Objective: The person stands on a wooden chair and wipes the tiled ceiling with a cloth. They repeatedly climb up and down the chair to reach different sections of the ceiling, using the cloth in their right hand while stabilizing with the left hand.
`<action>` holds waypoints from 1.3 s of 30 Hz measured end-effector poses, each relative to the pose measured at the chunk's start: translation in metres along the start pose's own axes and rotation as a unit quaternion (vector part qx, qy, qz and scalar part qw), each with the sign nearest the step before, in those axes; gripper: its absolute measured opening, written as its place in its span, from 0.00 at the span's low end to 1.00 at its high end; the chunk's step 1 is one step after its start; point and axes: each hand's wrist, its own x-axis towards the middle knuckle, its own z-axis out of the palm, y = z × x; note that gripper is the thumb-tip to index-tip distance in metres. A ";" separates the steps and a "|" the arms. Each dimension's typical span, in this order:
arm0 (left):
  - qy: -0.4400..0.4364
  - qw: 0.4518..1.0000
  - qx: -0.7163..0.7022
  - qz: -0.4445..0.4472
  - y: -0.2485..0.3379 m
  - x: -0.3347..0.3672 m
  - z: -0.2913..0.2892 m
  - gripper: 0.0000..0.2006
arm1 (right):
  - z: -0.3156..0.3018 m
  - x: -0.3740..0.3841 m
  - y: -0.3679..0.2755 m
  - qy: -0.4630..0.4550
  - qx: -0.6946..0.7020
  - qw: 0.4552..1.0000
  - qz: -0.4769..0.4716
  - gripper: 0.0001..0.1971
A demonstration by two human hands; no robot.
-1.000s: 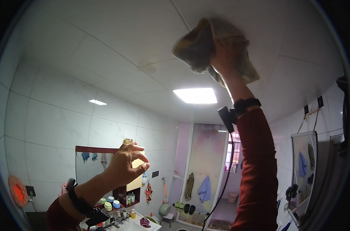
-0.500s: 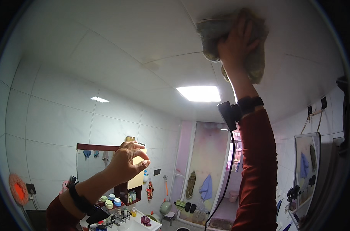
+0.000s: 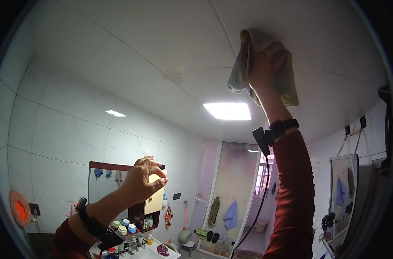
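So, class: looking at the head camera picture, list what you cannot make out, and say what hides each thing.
- Right hand palm and fingertips: head view, pressed into the cloth against the ceiling.
- Ceiling patch under the cloth: covered.
- Left hand palm: faces away.
- Jars on the shelf: too small, partly behind the left arm.
- Mirror: bent at the rim.

Beige cloth [image 3: 265, 64], white ceiling [image 3: 162, 43], perhaps stained

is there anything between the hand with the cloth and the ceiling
Nothing visible. The right hand presses the crumpled beige cloth flat against the white panelled ceiling, so only the cloth lies between them. The lit ceiling light panel sits apart, nearer the wall.
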 end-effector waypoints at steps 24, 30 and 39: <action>0.015 0.999 0.004 -0.034 -0.016 0.000 0.003 0.08 | -0.021 -0.002 0.000 0.166 0.094 0.982 -0.002 0.40; 0.015 1.000 -0.008 -0.009 -0.017 0.020 0.047 0.08 | 0.002 -0.009 0.068 0.170 0.106 0.979 -0.029 0.44; -0.005 0.999 -0.046 0.010 -0.020 0.046 0.095 0.09 | 0.132 -0.109 0.196 -0.122 -0.050 0.979 0.157 0.31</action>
